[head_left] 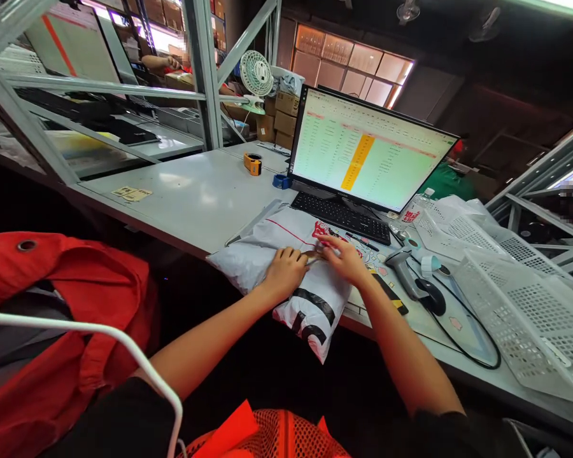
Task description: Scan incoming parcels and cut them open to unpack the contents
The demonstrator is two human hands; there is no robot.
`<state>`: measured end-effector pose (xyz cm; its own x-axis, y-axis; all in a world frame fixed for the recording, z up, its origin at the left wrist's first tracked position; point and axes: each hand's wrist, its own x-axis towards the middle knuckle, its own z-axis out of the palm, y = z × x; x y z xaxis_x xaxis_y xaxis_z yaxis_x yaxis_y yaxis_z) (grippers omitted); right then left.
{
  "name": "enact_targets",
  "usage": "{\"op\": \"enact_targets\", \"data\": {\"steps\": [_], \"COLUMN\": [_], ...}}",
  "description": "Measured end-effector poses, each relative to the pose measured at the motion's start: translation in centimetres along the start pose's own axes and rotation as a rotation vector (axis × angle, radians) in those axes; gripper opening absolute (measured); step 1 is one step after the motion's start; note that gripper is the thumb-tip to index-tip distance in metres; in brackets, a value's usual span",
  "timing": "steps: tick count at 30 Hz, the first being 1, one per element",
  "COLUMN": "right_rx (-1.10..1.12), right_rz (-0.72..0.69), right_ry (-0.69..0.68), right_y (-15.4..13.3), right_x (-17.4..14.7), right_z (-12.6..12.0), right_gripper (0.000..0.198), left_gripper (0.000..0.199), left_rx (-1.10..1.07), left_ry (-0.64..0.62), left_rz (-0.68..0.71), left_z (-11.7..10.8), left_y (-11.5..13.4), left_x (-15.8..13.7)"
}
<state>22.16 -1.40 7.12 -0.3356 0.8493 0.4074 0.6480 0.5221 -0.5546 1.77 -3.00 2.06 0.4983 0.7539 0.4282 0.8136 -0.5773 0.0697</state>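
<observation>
A white plastic mailing bag (pixel 258 254) with black and red print lies at the table's front edge, its lower corner hanging over. My left hand (pixel 287 272) rests on the middle of it, fingers curled down onto the plastic. Just to the right, my right hand (pixel 340 256) has its fingers bent together at the bag's surface, close to the red print. Between the two hands shows a small brownish strip (pixel 311 256), too small to make out. The plastic between my fingers is partly hidden.
Behind the bag stand a black keyboard (pixel 341 213) and a monitor (pixel 372 149). A barcode scanner (pixel 405 277) with its cable and white perforated baskets (pixel 525 318) are at right. Tape rolls (pixel 253 163) lie farther back. A red bag (pixel 109 299) is at left.
</observation>
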Motion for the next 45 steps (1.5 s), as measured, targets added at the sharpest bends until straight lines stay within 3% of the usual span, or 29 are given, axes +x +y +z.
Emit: {"op": "enact_targets", "data": {"steps": [3,6,14,19,23,38,45], "right_rx": [0.031,0.077,0.137,0.074,-0.009,-0.140,-0.116], "right_rz": [0.011,0.045,0.081,0.073,0.072,0.053,0.074], "right_ry": [-0.104,-0.089,-0.014,-0.019,-0.062,-0.047,-0.036], "right_y": [0.9,1.9,3.2,3.6,3.6,3.1,2.9], "right_x": [1.4,1.4,0.6,0.8,1.0,-0.3,-1.2], "right_z": [2.6,3.8,4.4,5.2,5.3,6.1,5.9], "right_gripper": [0.049,0.054,0.056,0.060,0.062,0.063,0.059], "left_gripper": [0.019,0.021,0.035,0.027,0.025,0.029,0.033], "left_rx": [-0.003,-0.010,-0.011,-0.009,0.007,-0.024,-0.033], "left_ry": [0.022,0.032,-0.025,-0.086,-0.086,-0.058,0.027], "left_rz": [0.065,0.090,0.022,-0.043,-0.020,0.087,0.012], "left_z": [0.0,0.0,-0.2,-0.3,0.3,0.2,0.3], "left_y": [-0.5,-0.8,-0.7,-0.1,0.4,0.3,0.6], "left_x": [-0.9,-1.5,-0.6,1.0,1.5,-1.2,-2.6]}}
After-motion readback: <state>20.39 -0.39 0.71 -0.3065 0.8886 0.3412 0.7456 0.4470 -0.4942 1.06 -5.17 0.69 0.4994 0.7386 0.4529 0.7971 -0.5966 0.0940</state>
